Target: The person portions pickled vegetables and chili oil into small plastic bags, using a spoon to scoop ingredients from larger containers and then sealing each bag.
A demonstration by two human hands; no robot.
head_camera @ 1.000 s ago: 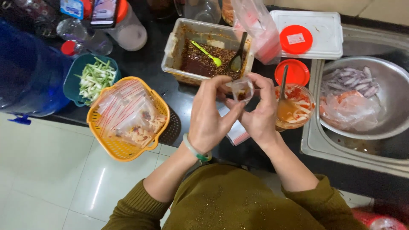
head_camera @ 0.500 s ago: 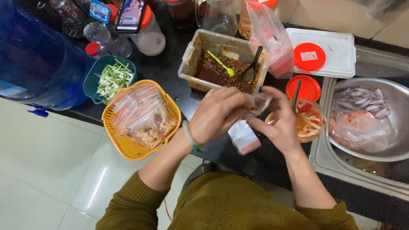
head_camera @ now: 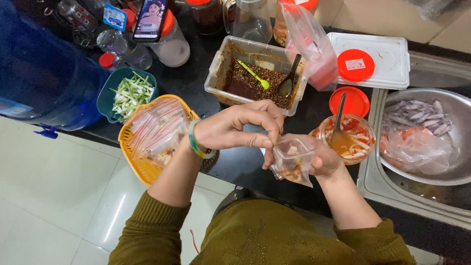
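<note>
Setting: dark glossy kitchen counter crowded with containers, pale tiled floor below, steel sink at the right edge.
Bag: small clear plastic zip bag with reddish mixed food at its bottom, held upright over the counter's front edge, probably so nothing spills.
Right hand: right hand cups the bag from behind, fingers closed round it.
Left hand: left hand, green bangle at the wrist, pinches the bag's top edge with narrowed fingertips, seemingly pressing the seal.
Just beside: round clear bowl of orange-red salad with a spoon standing in it.
Further out: rectangular clear tub of dark chilli sauce; yellow plastic basket stacked with filled bags, within easy reach; teal bowl of green vegetable strips.
Sink: steel basin of sliced purple onion.
</note>
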